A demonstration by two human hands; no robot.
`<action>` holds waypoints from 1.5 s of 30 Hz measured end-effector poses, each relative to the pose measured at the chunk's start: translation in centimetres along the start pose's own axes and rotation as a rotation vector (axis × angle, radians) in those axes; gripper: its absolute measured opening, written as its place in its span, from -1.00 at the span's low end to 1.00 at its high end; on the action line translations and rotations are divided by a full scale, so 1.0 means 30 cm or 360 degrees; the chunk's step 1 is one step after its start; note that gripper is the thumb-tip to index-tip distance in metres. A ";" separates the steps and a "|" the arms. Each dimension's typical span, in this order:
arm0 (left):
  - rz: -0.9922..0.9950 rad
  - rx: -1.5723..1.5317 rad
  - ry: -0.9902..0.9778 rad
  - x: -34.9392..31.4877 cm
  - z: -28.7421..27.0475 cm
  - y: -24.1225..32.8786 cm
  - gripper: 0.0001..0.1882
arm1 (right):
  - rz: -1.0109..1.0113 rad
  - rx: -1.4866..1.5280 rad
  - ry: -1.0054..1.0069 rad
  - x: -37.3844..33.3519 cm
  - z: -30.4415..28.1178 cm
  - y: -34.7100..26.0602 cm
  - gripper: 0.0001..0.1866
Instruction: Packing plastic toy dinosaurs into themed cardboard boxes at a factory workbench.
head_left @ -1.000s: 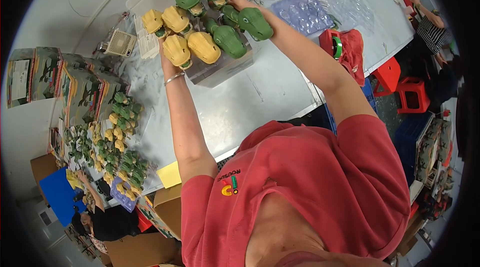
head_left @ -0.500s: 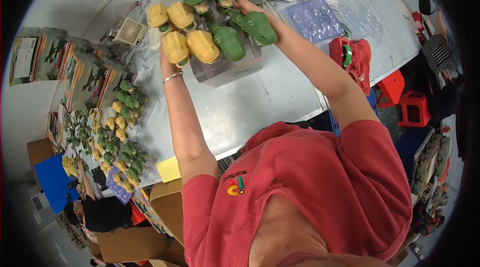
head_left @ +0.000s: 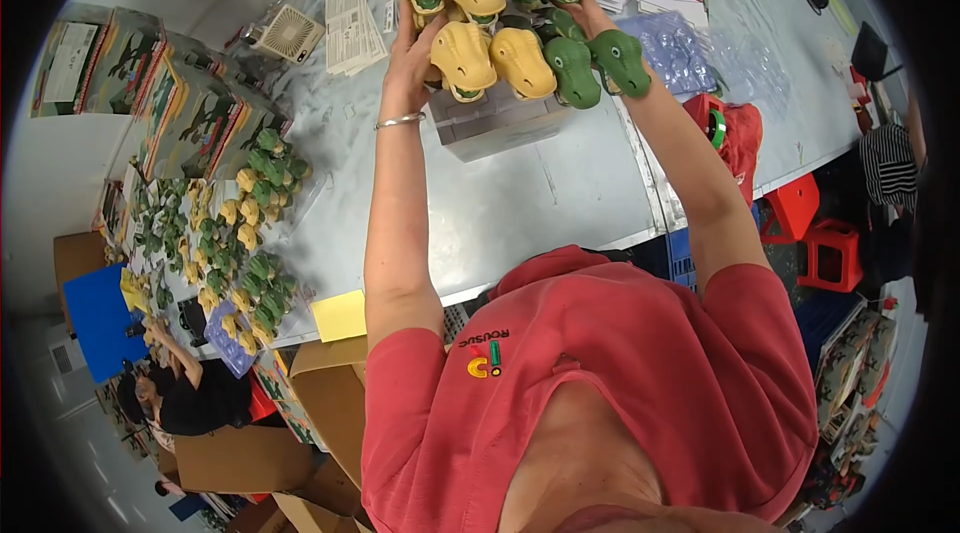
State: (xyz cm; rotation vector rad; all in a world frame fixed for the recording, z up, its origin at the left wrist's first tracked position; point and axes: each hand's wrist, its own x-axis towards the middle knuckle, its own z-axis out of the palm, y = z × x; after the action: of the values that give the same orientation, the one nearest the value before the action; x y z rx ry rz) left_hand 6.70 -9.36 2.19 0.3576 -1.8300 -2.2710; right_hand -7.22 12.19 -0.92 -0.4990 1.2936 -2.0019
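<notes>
A cluster of yellow dinosaur-head toys [head_left: 462, 28] and green dinosaur-head toys [head_left: 575, 33] sat on a clear plastic tray [head_left: 490, 123] held above the grey table [head_left: 520, 203]. Your left hand [head_left: 412, 53] gripped the yellow side, your right hand [head_left: 590, 18] the green side. More toys [head_left: 245, 233] lay far left.

Glossy plastic dinosaur heads [head_left: 500, 53] — (smooth) metal table [head_left: 560, 183]

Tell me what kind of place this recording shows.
Probably a toy packing workshop: both hands grip a block of yellow and green dinosaur-head toys over a metal worktable, with more toys in trays and printed cartons alongside.
</notes>
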 end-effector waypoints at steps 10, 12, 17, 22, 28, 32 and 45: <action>-0.0161 -0.0144 -0.0280 0.051 0.000 -0.097 -0.19 | 0.0271 -0.0257 0.0205 -0.033 -0.106 -0.012 -0.31; -0.0023 0.0018 -0.0265 0.052 0.003 -0.122 -0.21 | 0.0185 -0.0024 0.0104 -0.040 -0.098 0.004 -0.27; -0.0017 0.0150 -0.0133 0.096 0.008 -0.178 -0.29 | -0.0018 -0.0053 0.0153 -0.046 -0.060 -0.013 -0.25; 0.0078 -0.0170 -0.0069 0.091 -0.048 -0.258 -0.47 | 0.0257 0.0142 0.0050 -0.104 0.108 -0.076 -0.28; -0.0063 -0.0290 -0.0132 0.026 0.087 -0.181 -0.51 | 0.0193 0.0081 0.0201 -0.135 0.018 0.002 -0.23; -0.0096 -0.0271 -0.0130 0.004 0.038 -0.207 -0.49 | 0.0313 0.0007 0.0124 -0.147 0.037 0.018 -0.15; -0.0036 -0.0239 -0.0107 -0.160 0.053 -0.280 -0.54 | 0.0527 0.0112 -0.0222 -0.197 0.016 0.080 -0.07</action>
State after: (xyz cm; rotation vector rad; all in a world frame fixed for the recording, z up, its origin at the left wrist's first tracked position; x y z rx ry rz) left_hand 10.72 -4.64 -5.40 0.2818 -1.6797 -2.4450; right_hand -2.03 15.55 -2.62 -0.3574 1.1341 -1.7003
